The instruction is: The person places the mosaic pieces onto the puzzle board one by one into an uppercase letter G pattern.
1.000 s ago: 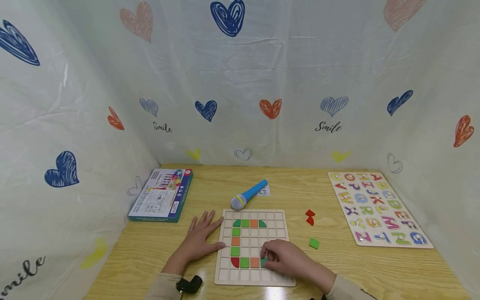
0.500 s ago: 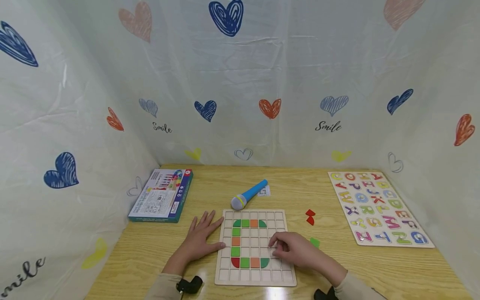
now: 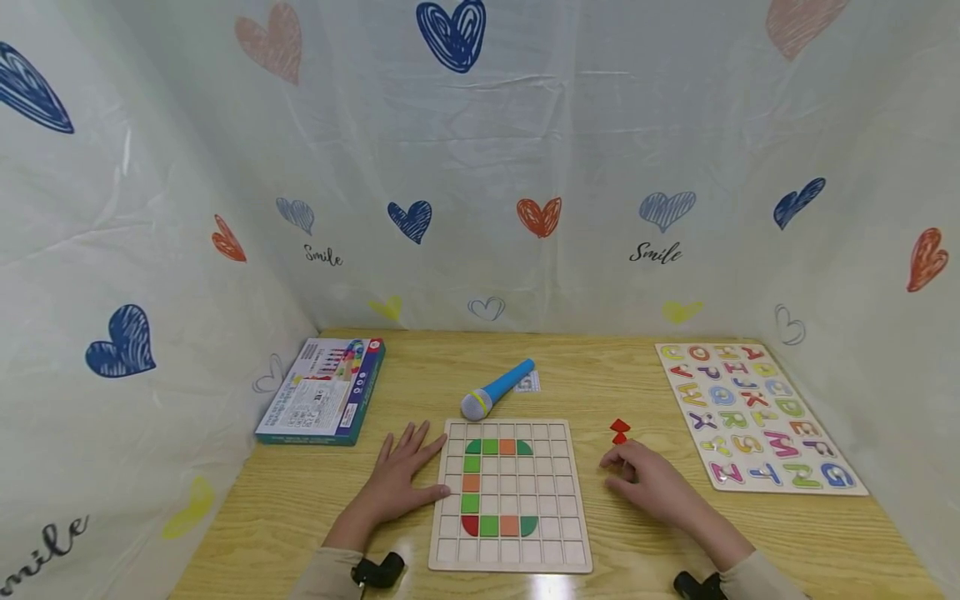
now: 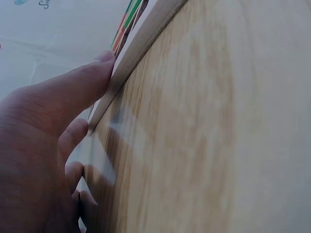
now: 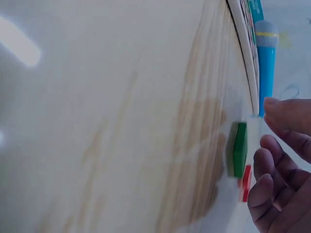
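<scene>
My left hand (image 3: pixel 399 482) lies spread at the left side of a square wooden grid board (image 3: pixel 531 552), thumb and a fingertip at its edge. In the left wrist view the thumb (image 4: pixel 92 77) presses the board's side. On the grid, green, orange and red tiles form a C shape; a green rounded tile (image 3: pixel 528 526) ends its lower row. My right hand (image 3: pixel 654 483) hovers right of the board with loosely bent fingers and nothing between them. Below it, a loose green square tile (image 5: pixel 240 150) lies on the table, hidden in the head view. Two red pieces (image 3: pixel 619 426) lie just beyond the fingertips.
A blue toy microphone (image 3: pixel 498 390) lies behind the board, partly over a small printed card (image 3: pixel 529 382). At the back left is a flat boxed set (image 3: pixel 322 390). An alphabet puzzle board (image 3: pixel 757 417) sits on the right. A heart-printed curtain surrounds the table.
My right hand has left the green rounded tile at the lower row's end and moved right, off the board, to above the loose green square tile. The left hand stays put.
</scene>
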The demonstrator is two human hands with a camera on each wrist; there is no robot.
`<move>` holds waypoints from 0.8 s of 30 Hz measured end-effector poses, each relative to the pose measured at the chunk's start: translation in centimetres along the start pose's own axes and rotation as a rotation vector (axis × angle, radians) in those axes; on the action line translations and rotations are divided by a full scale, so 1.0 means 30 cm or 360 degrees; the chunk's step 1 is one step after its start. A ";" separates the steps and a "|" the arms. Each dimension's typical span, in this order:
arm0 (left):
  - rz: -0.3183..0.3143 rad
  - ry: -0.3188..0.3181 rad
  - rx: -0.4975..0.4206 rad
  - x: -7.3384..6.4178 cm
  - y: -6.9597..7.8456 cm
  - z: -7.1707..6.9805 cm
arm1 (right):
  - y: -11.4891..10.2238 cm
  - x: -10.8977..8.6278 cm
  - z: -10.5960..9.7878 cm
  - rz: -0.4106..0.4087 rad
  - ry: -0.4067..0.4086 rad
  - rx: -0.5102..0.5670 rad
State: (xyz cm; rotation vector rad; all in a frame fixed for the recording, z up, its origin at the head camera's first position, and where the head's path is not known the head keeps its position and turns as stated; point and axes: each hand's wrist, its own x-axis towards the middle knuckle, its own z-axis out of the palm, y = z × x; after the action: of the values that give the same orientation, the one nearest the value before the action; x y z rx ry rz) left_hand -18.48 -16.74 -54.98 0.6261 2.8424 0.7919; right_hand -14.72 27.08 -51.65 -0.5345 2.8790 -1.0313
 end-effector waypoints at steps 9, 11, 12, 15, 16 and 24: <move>0.0005 0.0006 -0.0007 -0.003 0.000 0.000 | 0.042 -0.040 -0.021 0.0232 -0.0050 0.0032; 0.0005 0.0006 0.0005 -0.002 0.000 0.001 | 0.043 -0.045 -0.025 0.0254 -0.0074 0.0038; 0.0008 0.0011 0.0004 -0.002 0.000 0.001 | 0.043 -0.047 -0.027 0.0258 -0.0083 0.0036; 0.0003 0.0005 0.0001 -0.001 -0.001 0.001 | 0.042 -0.049 -0.032 0.0237 -0.0104 0.0016; 0.0000 -0.0004 0.0002 -0.002 -0.001 0.001 | 0.041 -0.048 -0.032 0.0229 -0.0108 0.0013; 0.0007 -0.0010 -0.0008 -0.002 -0.001 -0.001 | 0.025 -0.033 -0.018 0.0086 -0.0072 -0.0105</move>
State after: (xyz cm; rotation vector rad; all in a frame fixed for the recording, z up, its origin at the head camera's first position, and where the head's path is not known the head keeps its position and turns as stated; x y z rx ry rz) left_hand -18.44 -16.79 -54.96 0.6329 2.8331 0.7962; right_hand -14.08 28.28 -51.78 -0.4738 2.8793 -0.9076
